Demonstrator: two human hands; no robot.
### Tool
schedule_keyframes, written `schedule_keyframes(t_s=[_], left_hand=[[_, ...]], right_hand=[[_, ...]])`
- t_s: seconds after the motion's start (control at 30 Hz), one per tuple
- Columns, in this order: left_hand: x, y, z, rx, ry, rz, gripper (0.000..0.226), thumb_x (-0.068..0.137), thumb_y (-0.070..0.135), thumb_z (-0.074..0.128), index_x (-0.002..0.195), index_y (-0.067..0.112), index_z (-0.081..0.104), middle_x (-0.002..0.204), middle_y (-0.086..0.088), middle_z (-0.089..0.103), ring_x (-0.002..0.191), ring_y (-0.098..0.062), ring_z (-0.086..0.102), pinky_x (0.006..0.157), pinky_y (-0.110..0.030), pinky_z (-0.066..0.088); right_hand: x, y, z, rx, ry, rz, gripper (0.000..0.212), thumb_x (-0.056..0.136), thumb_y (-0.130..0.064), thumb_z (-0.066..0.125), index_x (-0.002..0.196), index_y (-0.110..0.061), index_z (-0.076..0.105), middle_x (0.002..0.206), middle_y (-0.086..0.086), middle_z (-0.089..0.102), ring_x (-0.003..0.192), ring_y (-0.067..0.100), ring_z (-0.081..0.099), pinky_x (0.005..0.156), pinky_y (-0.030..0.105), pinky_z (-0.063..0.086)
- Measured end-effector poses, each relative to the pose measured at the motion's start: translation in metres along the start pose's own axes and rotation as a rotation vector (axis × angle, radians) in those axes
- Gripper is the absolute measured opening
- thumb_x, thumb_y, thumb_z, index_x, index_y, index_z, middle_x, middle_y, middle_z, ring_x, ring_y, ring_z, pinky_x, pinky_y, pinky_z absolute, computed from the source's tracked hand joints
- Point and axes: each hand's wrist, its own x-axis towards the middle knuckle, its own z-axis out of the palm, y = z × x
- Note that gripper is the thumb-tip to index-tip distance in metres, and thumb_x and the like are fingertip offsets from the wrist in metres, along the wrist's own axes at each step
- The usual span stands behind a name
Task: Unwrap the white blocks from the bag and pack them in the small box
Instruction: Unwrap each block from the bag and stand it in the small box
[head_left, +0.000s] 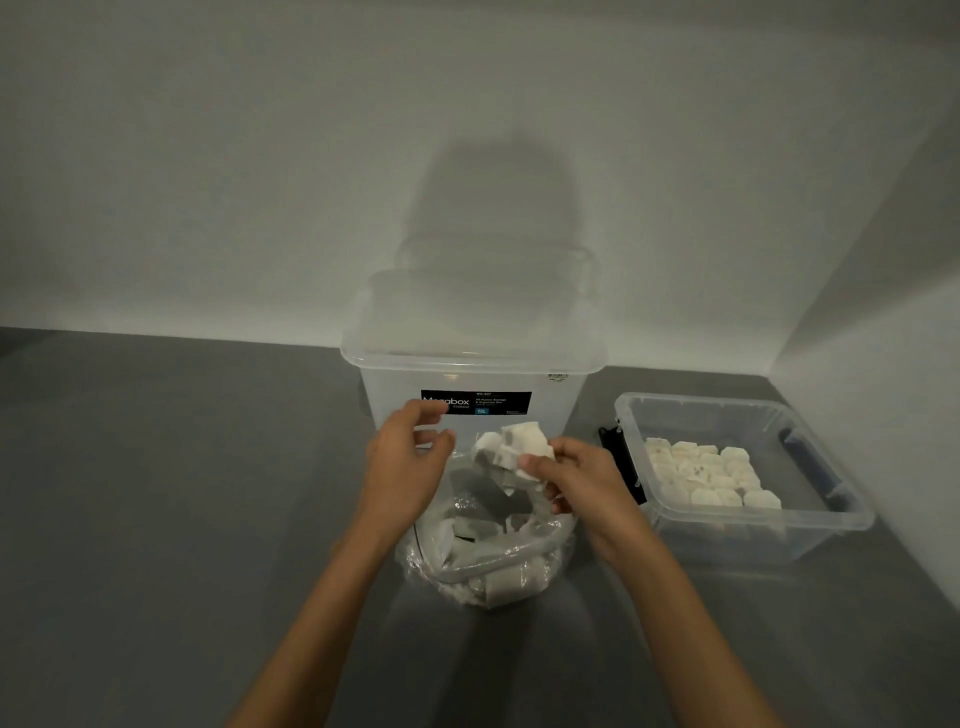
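A clear plastic bag (483, 566) with several white blocks in it sits on the grey table, in front of me. My right hand (574, 486) holds a clump of white blocks (511, 444) in clear wrap above the bag's mouth. Just left of the clump, my left hand (402, 457) has its fingers loosely curled; whether they pinch the thin wrap I cannot tell. The small clear box (810, 519) stands to the right, with several white blocks (711, 475) packed in rows on its floor.
A tall clear storage bin (467, 379) with a black label stands right behind the bag, another clear container stacked on it. A black object (618, 457) lies against the small box's left side. White walls close the back and the right side.
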Motion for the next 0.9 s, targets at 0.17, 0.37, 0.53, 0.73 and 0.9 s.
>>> schedule_keyframes(t_s=[0.17, 0.37, 0.53, 0.73, 0.9], left_hand=[[-0.003, 0.006, 0.012, -0.182, -0.194, -0.049, 0.025, 0.093, 0.008, 0.055, 0.113, 0.020, 0.063, 0.106, 0.001, 0.066, 0.093, -0.013, 0.066, 0.079, -0.031, 0.057], [-0.005, 0.006, 0.018, -0.262, -0.295, 0.108, 0.029, 0.086, -0.007, 0.059, 0.101, 0.016, 0.069, 0.100, 0.004, 0.070, 0.090, -0.007, 0.067, 0.077, -0.022, 0.055], [-0.002, 0.004, 0.018, -0.192, -0.271, 0.145, 0.021, 0.082, 0.001, 0.068, 0.088, 0.020, 0.073, 0.097, 0.007, 0.071, 0.088, -0.008, 0.068, 0.081, -0.023, 0.055], [0.010, 0.008, -0.001, 0.026, -0.325, 0.172, 0.011, 0.081, 0.016, 0.072, 0.089, 0.023, 0.074, 0.079, 0.009, 0.073, 0.075, -0.002, 0.067, 0.072, -0.015, 0.053], [0.025, 0.021, -0.012, 0.082, -0.324, 0.108, 0.009, 0.073, 0.015, 0.080, 0.079, 0.015, 0.074, 0.061, 0.002, 0.070, 0.054, -0.002, 0.062, 0.059, -0.012, 0.050]], right_hand=[[0.001, 0.000, -0.005, 0.227, -0.097, 0.145, 0.016, 0.086, -0.015, 0.068, 0.100, -0.007, 0.067, 0.074, 0.001, 0.066, 0.064, 0.011, 0.058, 0.058, 0.023, 0.046], [0.002, 0.001, -0.008, 0.513, -0.180, 0.258, 0.020, 0.089, -0.010, 0.061, 0.105, 0.000, 0.063, 0.083, 0.010, 0.072, 0.070, 0.019, 0.070, 0.063, 0.030, 0.058], [0.005, 0.003, -0.007, 0.612, -0.151, 0.291, 0.027, 0.089, -0.007, 0.059, 0.113, 0.003, 0.060, 0.096, 0.017, 0.068, 0.072, 0.022, 0.070, 0.058, 0.028, 0.057], [0.009, 0.007, -0.011, 0.603, -0.055, 0.268, 0.012, 0.091, -0.004, 0.053, 0.100, 0.003, 0.058, 0.080, 0.017, 0.069, 0.070, 0.023, 0.067, 0.055, 0.027, 0.057], [0.007, 0.009, -0.012, 0.511, -0.052, 0.187, 0.020, 0.093, -0.001, 0.050, 0.109, -0.008, 0.058, 0.086, 0.015, 0.068, 0.066, 0.020, 0.067, 0.057, 0.029, 0.056]])
